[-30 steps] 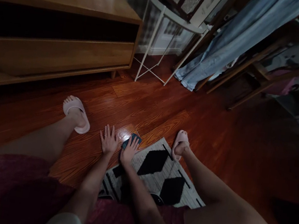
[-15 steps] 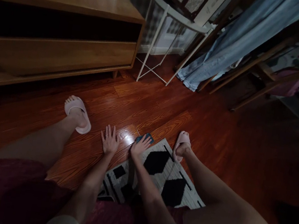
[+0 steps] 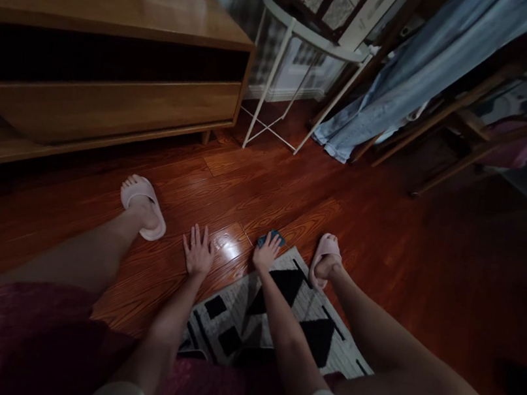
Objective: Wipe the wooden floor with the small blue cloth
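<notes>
I sit on the floor with both legs stretched out. My left hand [image 3: 198, 252] lies flat on the red-brown wooden floor [image 3: 293, 195], fingers spread, holding nothing. My right hand [image 3: 266, 254] presses flat on a small blue cloth [image 3: 273, 235] at the far corner of a white rug with black diamonds [image 3: 244, 327]. Only the cloth's far edge shows past my fingers. A pale pink slipper [image 3: 144, 205] is on my left foot and another pink slipper [image 3: 325, 256] on my right foot, just right of the cloth.
A low wooden cabinet [image 3: 101, 87] with an open shelf runs along the left. A white wire-legged side table [image 3: 303, 65] stands behind it. Blue cloth [image 3: 400, 79] hangs over wooden frames at the back right.
My right hand has slid the blue cloth forward and to the right along the floor, toward the right slipper. My left hand has stayed flat in place.
</notes>
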A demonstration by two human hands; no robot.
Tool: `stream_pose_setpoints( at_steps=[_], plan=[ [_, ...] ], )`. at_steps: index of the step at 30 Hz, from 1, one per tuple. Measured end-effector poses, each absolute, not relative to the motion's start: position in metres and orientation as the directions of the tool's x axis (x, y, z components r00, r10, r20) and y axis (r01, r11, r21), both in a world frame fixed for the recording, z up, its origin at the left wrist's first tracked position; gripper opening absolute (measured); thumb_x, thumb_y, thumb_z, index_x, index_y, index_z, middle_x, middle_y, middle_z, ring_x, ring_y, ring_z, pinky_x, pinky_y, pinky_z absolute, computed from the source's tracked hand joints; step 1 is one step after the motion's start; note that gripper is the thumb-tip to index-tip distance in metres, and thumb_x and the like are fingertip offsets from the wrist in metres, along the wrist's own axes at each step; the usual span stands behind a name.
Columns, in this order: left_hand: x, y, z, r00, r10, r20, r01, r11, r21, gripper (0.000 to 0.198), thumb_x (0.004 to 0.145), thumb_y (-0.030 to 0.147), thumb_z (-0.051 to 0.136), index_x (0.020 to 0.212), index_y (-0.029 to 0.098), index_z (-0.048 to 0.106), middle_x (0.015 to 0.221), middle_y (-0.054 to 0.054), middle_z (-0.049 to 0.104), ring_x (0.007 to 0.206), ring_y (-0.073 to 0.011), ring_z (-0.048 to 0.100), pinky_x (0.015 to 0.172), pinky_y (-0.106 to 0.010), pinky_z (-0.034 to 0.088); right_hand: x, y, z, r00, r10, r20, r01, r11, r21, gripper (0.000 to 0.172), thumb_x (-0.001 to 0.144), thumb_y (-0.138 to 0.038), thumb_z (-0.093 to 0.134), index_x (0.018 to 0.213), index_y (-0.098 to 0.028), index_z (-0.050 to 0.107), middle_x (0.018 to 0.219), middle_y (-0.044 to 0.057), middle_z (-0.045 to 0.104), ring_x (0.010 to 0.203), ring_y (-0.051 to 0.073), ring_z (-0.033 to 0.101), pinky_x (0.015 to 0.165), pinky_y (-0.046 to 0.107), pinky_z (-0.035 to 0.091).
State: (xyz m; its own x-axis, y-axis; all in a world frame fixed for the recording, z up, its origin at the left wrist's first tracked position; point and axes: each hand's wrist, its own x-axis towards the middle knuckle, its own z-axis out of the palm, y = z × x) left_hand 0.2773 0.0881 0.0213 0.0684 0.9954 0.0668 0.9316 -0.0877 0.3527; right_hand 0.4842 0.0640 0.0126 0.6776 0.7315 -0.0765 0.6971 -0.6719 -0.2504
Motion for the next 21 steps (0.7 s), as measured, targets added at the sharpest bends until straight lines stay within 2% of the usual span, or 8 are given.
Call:
stream_pose_setpoints(
  at_steps=[3, 7, 14, 18, 21],
  plan=[
    [0.277, 0.088, 0.023, 0.066, 0.996, 0.068, 0.934, -0.085, 0.347, 0.06, 0.103, 0.038, 0.027, 0.158, 0.016, 0.034, 0.169, -0.018, 0.026, 0.158, -0.0262, 0.018, 0.128, -0.058, 0.015, 0.504, 0.062, 0.016, 0.705, 0.706, -0.074, 0.677, -0.7, -0.226, 0.075, 0.09, -0.025, 0.046, 0.161, -0.009, 0.028, 0.17, 0.019, 0.018, 0.157, 0.03, 0.012, 0.125, 0.048, 0.014],
    [0.277, 0.088, 0.022, 0.068, 0.995, 0.068, 0.934, -0.088, 0.347, 0.06, 0.103, 0.038, 0.025, 0.158, 0.017, 0.034, 0.168, -0.017, 0.027, 0.158, -0.026, 0.018, 0.128, -0.058, 0.015, 0.456, 0.043, 0.001, 0.705, 0.709, -0.026, 0.685, -0.689, -0.237, 0.078, 0.089, -0.027, 0.049, 0.161, -0.008, 0.026, 0.17, 0.021, 0.014, 0.158, 0.033, 0.008, 0.125, 0.052, 0.012],
    [0.276, 0.09, 0.016, 0.07, 0.996, 0.062, 0.926, -0.088, 0.366, 0.061, 0.102, 0.035, 0.026, 0.159, 0.014, 0.032, 0.17, -0.018, 0.022, 0.159, -0.0273, 0.015, 0.128, -0.06, 0.012, 0.357, 0.021, -0.024, 0.485, 0.874, -0.024, 0.831, -0.47, -0.298, 0.083, 0.085, -0.026, 0.057, 0.161, -0.014, 0.029, 0.172, 0.016, 0.012, 0.159, 0.031, 0.006, 0.125, 0.053, 0.008],
    [0.276, 0.091, 0.016, 0.076, 0.994, 0.079, 0.933, -0.099, 0.346, 0.061, 0.103, 0.038, 0.024, 0.159, 0.016, 0.033, 0.169, -0.019, 0.025, 0.158, -0.0276, 0.019, 0.128, -0.06, 0.014, 0.409, 0.041, -0.013, 0.372, 0.928, -0.011, 0.89, -0.36, -0.28, 0.077, 0.088, -0.026, 0.052, 0.161, -0.017, 0.029, 0.172, 0.012, 0.016, 0.158, 0.026, 0.008, 0.126, 0.048, 0.009],
    [0.275, 0.092, 0.017, 0.076, 0.994, 0.083, 0.935, -0.1, 0.339, 0.06, 0.103, 0.038, 0.025, 0.158, 0.016, 0.035, 0.168, -0.018, 0.027, 0.158, -0.0273, 0.021, 0.128, -0.059, 0.015, 0.481, 0.061, 0.001, 0.468, 0.883, -0.042, 0.856, -0.465, -0.226, 0.072, 0.091, -0.025, 0.048, 0.16, -0.016, 0.032, 0.171, 0.012, 0.02, 0.158, 0.024, 0.011, 0.125, 0.043, 0.012]
  ],
)
